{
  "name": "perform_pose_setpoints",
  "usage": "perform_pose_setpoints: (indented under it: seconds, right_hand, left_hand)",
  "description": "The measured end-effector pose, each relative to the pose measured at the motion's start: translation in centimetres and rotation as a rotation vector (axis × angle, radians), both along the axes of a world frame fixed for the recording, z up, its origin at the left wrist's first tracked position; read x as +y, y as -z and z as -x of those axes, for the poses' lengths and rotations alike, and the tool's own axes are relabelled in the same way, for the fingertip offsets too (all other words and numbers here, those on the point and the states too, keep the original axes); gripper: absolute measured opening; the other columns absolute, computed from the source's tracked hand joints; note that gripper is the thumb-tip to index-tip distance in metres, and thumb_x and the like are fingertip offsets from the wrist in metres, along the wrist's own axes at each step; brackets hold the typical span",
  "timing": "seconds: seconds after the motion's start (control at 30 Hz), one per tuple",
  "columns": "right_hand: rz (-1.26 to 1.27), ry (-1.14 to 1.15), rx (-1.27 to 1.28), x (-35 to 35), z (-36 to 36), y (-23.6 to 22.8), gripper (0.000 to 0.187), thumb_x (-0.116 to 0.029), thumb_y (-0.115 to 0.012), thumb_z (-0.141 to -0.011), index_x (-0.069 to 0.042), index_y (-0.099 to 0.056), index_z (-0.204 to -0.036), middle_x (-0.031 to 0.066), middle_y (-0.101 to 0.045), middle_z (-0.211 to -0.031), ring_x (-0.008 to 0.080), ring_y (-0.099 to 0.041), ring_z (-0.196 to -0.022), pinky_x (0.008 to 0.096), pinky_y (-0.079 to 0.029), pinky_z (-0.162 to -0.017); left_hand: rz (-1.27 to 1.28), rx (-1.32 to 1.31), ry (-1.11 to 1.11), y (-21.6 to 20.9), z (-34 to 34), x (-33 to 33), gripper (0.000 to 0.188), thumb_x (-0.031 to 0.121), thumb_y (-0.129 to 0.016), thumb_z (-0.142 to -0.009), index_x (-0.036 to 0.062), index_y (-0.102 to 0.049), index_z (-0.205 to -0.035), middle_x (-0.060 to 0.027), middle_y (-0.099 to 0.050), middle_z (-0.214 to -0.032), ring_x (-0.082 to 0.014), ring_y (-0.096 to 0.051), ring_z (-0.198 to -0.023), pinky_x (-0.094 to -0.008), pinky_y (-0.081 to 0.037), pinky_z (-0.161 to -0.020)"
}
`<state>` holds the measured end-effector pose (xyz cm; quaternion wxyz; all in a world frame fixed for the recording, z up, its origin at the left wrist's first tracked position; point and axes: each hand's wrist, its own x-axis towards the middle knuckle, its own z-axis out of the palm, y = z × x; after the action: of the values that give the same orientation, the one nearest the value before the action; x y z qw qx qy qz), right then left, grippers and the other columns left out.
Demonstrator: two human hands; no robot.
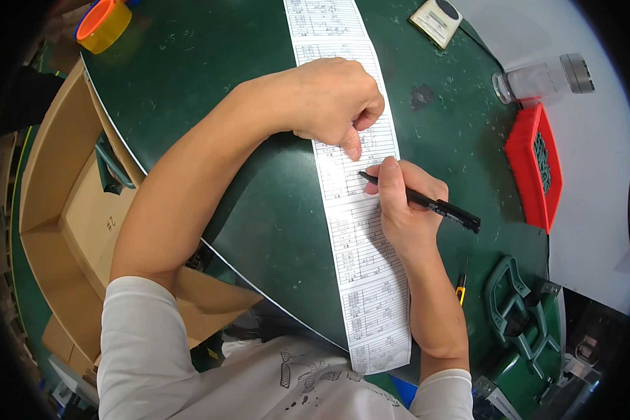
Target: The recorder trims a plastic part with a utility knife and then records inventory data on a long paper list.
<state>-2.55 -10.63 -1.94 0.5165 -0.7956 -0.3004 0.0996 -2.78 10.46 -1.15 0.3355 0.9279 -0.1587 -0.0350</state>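
Observation:
A long strip of printed label sheets point(374, 234), ruled in small tables, lies across the green worktop. My left hand point(336, 98) rests on its upper part, fingers curled in and thumb pointing down onto the paper. Nothing shows in that hand. My right hand point(413, 210) is closed round a black marker pen point(444, 208), its tip at a table on the sheet just below my left thumb. Handwritten marks show on the topmost sheets. My right forearm covers part of the strip's lower right edge.
Left of the table stands an open cardboard box point(84, 189) with a dark green part point(110, 164) inside. On the worktop are orange and yellow rings point(103, 26), a small scale-like device point(436, 21), a clear bottle point(535, 80), a red bin point(528, 161), green molded parts point(514, 308) and a yellow cutter point(460, 288).

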Motion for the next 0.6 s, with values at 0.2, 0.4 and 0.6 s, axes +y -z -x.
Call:
perform_pose_setpoints:
  seconds: [0.2, 0.4, 0.6]
  right_hand:
    - [-0.047, 0.133, 0.175, -0.4, 0.0, -0.6, 0.029, -0.014, -0.057, -0.094, 0.004, -0.069, -0.075, 0.0069, -0.062, -0.059, 0.0114, -0.052, -0.051, 0.0275, -0.04, -0.049]
    - [-0.005, 0.044, 0.086, -0.7, 0.2, -0.4, 0.031, -0.014, -0.056, -0.094, 0.004, -0.068, -0.072, 0.0057, -0.061, -0.058, 0.0112, -0.052, -0.051, 0.0271, -0.039, -0.049]
    - [-0.058, 0.046, 0.01, -0.6, 0.0, 0.6, 0.031, -0.013, -0.057, -0.094, 0.004, -0.067, -0.07, 0.0061, -0.06, -0.056, 0.0124, -0.05, -0.048, 0.0285, -0.038, -0.048]
  left_hand:
    - [0.003, 0.031, -0.008, -0.1, -0.1, 0.1, 0.036, 0.017, -0.087, -0.056, -0.0006, -0.063, -0.075, -0.0093, -0.058, -0.068, -0.026, -0.057, -0.062, -0.0376, -0.043, -0.056]
    - [0.017, 0.034, -0.008, 0.0, -0.1, 0.1, 0.036, 0.017, -0.088, -0.056, -0.0004, -0.063, -0.075, -0.0091, -0.058, -0.067, -0.0251, -0.056, -0.061, -0.0373, -0.042, -0.055]
    - [0.026, 0.044, -0.012, -0.2, 0.0, 0.0, 0.035, 0.017, -0.087, -0.056, -0.0005, -0.063, -0.075, -0.0094, -0.058, -0.067, -0.0249, -0.056, -0.06, -0.0369, -0.042, -0.055]
